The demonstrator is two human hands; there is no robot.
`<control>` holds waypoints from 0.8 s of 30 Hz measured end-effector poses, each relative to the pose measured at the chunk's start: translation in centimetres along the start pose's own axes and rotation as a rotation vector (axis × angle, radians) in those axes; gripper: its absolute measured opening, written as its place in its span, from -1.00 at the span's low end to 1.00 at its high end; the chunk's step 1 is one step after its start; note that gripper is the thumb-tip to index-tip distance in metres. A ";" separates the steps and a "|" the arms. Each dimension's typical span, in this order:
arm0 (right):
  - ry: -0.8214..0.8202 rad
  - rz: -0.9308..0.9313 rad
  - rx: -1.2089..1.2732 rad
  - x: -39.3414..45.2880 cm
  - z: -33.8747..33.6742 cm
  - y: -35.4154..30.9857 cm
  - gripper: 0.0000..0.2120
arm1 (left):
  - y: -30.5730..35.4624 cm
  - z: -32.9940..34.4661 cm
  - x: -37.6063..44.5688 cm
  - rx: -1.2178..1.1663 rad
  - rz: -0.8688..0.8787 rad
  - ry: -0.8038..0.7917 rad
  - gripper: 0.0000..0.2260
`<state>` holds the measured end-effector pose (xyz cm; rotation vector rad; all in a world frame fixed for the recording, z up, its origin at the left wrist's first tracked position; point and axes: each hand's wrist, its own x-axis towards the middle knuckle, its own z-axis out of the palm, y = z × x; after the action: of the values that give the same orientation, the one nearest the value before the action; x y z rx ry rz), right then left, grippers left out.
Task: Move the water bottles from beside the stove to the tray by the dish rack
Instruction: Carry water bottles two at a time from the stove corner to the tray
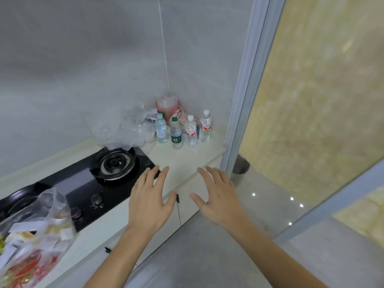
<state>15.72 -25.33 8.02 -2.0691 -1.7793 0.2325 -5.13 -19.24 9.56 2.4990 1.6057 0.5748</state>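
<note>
Here both hands reach forward, palms down, fingers spread and straight, gripping nothing: the left hand [150, 201] over the surface [178, 161] edge by the stove [104, 179], the right hand [218, 197] beside it. At twelve o'clock from them, four water bottles [176, 133] stand upright in the corner, well apart from the hands.

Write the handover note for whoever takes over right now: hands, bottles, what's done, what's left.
Left hand: open, fingers spread, above the counter edge by the stove, no grip on anything.
Right hand: open, empty, beside it.
Bottles: four upright in the counter corner right of the stove: blue-label bottle, green-cap bottle, red-label bottle, second red-label bottle.
Done: nothing moved.
Left: carry all four to the tray; tray and dish rack are out of view.
</note>
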 end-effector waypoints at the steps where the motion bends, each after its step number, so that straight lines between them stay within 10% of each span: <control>1: -0.014 -0.001 -0.003 1.8 0.1 0.7 -0.25 | 0.0 0.6 1.6 -0.001 -0.005 -0.005 -0.40; 24: -0.167 0.336 0.115 40.9 6.5 17.9 -0.29 | 1.4 19.3 41.8 -0.265 -0.108 -0.224 -0.51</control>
<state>36.79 13.86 0.33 -2.3101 -1.4550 0.6035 18.57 19.61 2.66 2.1851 1.4651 0.4427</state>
